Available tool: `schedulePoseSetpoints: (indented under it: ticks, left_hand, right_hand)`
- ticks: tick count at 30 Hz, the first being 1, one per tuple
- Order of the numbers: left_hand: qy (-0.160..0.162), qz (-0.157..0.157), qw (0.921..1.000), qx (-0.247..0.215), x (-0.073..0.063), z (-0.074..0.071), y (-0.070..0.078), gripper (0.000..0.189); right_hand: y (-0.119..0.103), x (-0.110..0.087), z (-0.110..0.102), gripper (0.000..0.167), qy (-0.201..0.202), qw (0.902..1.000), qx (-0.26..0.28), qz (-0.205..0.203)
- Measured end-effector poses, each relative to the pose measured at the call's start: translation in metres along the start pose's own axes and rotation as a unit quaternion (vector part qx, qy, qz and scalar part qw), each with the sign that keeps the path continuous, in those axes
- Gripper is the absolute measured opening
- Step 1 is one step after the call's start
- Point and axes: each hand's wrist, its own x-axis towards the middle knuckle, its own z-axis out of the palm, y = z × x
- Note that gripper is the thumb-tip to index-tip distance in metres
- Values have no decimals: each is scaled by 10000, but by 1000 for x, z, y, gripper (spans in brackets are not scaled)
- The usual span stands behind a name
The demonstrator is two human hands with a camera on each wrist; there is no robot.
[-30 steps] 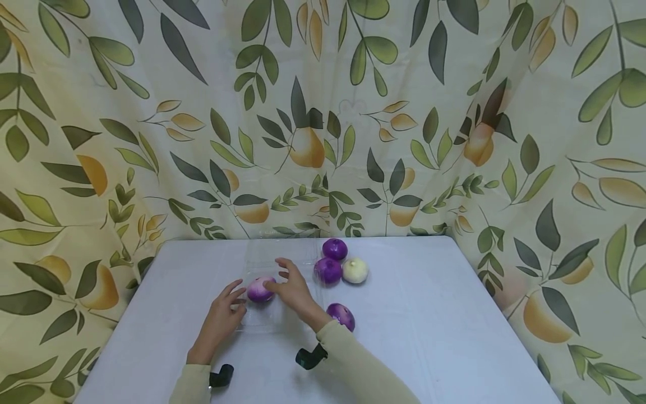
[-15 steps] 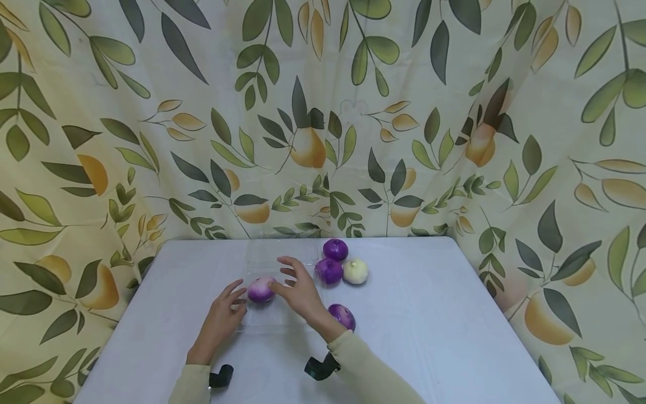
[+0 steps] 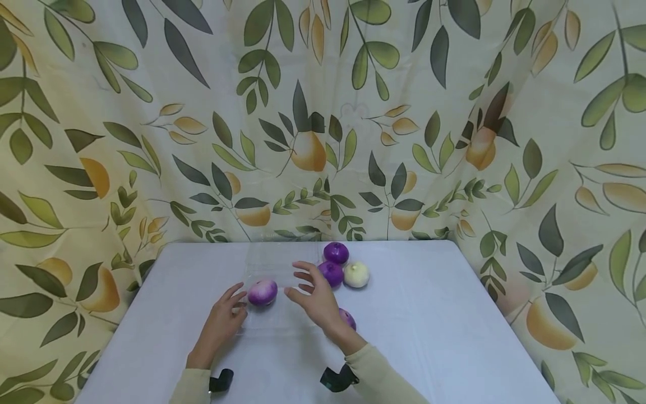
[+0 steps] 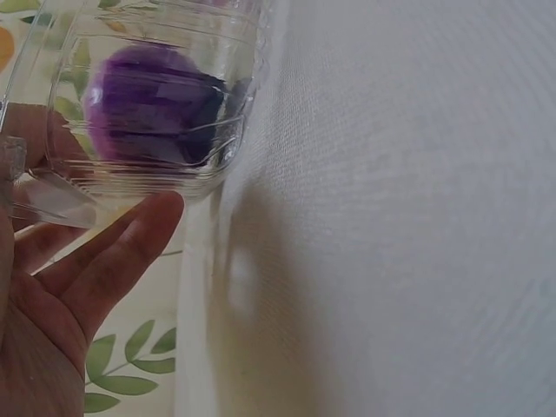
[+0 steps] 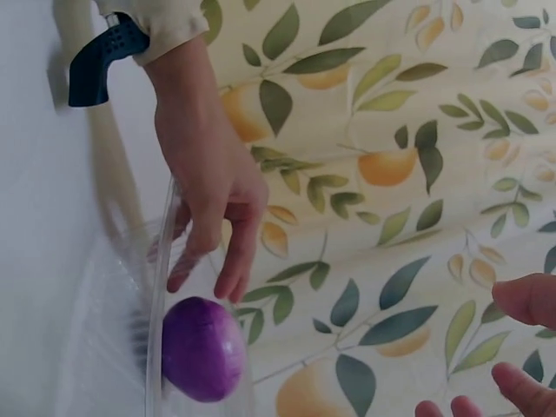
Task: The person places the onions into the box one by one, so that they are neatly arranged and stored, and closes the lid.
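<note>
A purple onion (image 3: 262, 293) sits in a clear plastic container (image 3: 272, 322). My left hand (image 3: 222, 317) rests at the container's left side, its fingers loosely bent. In the left wrist view, a fingertip (image 4: 165, 208) touches or nearly touches the clear wall, with the purple onion (image 4: 148, 104) visible through the plastic. My right hand (image 3: 318, 300) hovers at the container's right side, fingers spread, holding nothing and apart from the onion. Only part of that hand (image 5: 526, 304) enters the right wrist view, at its right edge.
Two more purple onions (image 3: 336, 253) and a white onion (image 3: 356, 274) cluster at the back, right of the container. Another purple onion (image 3: 348, 318) lies partly hidden by my right wrist. A patterned curtain (image 3: 323, 140) hangs behind the white table (image 3: 429, 336).
My right hand has let go of the onion in the container and drawn away to the right. My left hand has stayed at the container's left side.
</note>
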Motion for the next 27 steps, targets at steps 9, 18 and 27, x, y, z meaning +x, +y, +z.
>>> schedulePoseSetpoints:
  ticks: [9, 18, 27]
  left_hand:
    - [95, 37, 9999, 89, -1, 0, -2, 39]
    - [80, 113, 9999, 102, -1, 1, -2, 39]
    - [-8, -77, 9998, 174, 0, -2, 1, 38]
  right_hand:
    - [1, -7, -20, 57, 76, 10000, -4, 13]
    - [13, -12, -41, 56, 212, 9995, -241, 46]
    - [14, -11, -63, 58, 270, 9981, -535, 115]
